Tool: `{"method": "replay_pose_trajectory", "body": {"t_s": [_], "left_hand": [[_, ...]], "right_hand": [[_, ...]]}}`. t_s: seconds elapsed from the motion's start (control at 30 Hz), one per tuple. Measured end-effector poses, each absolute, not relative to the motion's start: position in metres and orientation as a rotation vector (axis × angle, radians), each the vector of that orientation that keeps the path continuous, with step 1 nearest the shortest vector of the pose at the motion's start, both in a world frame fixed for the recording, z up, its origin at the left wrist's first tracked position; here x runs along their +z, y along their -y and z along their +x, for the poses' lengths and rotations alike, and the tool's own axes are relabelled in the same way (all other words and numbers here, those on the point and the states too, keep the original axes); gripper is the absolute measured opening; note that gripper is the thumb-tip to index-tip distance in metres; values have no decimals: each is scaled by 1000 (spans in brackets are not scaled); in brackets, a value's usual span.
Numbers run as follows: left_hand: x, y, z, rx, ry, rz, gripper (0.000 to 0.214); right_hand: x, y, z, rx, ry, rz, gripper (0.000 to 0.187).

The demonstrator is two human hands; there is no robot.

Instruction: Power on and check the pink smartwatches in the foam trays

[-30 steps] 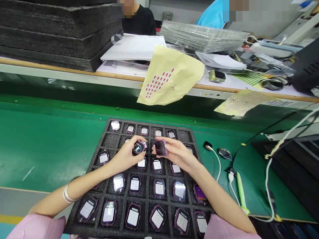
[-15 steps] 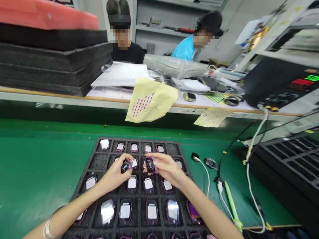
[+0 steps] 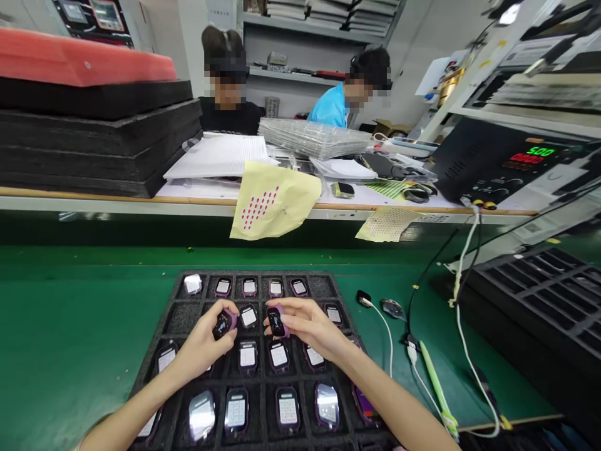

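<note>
My left hand is closed round a purple smartwatch whose dark screen is lit. Between the fingers of my right hand is a second purple smartwatch, its lit screen turned to the left. Both watches are held just above a black foam tray with square compartments. Most of the compartments in sight hold a purple-rimmed watch with a pale screen, such as the watch lying between my hands. My forearms cover part of the tray.
Right of the tray lie a black charger on a white cable and a green pen-like stick. Black trays are stacked at the right, foam blocks at the left. A power supply stands on the shelf. Two people sit beyond it.
My left hand has moved slightly left and turned its watch, uncovering the watch in the tray between my hands. Both hands keep their grip. The camera view has shifted a little.
</note>
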State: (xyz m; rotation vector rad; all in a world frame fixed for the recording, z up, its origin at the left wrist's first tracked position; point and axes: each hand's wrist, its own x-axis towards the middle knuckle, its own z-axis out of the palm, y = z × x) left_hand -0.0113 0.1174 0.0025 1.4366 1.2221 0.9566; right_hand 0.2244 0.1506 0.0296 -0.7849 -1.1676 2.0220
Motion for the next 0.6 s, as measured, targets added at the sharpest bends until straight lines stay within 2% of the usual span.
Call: {"method": "replay_pose_trajectory", "body": {"t_s": [0.2, 0.6], "left_hand": [[7, -117, -13, 922, -1203, 1393, 28], [10, -118, -17, 893, -1239, 1604, 28]], "right_hand": [[26, -156, 220, 2061, 1196, -810, 34], [23, -157, 217, 2033, 1235, -851, 31]]}}
